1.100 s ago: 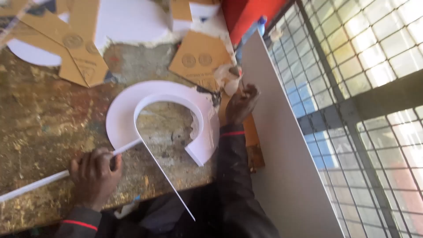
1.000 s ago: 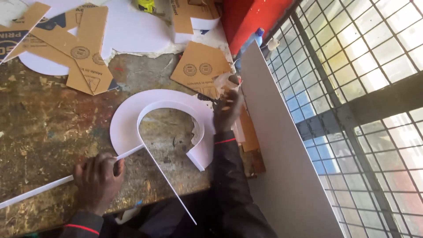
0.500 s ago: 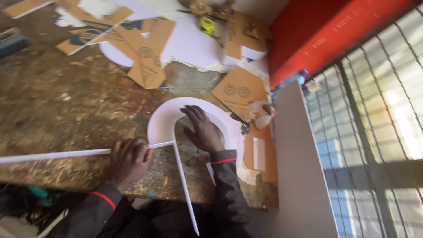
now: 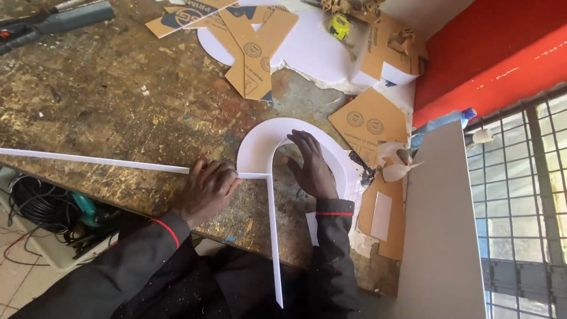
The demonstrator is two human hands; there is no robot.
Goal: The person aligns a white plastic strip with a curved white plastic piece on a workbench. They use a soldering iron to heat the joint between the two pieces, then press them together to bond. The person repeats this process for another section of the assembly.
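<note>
White arch-shaped foam-board cutout (image 4: 258, 143) lay flat near the front edge of the worn wooden workbench (image 4: 106, 100); thin white strip (image 4: 94, 160) stood on edge, ran in from the far left, bent at the arch's left foot, then trailed down past the bench edge; seemingly only begun as an edging, with the curve itself not yet lined, as far as could be judged; left hand (image 4: 207, 188) closed, fingers curled and pinching the strip at the bend; right hand (image 4: 312, 165) spread flat, fingers open, pressing inside the arch; further out, brown cardboard offcuts (image 4: 255, 44), a yellow tape measure (image 4: 339, 25), a tall white panel (image 4: 440, 236) leaning at the right, a red wall (image 4: 502, 47) and a barred window (image 4: 525, 195).
</note>
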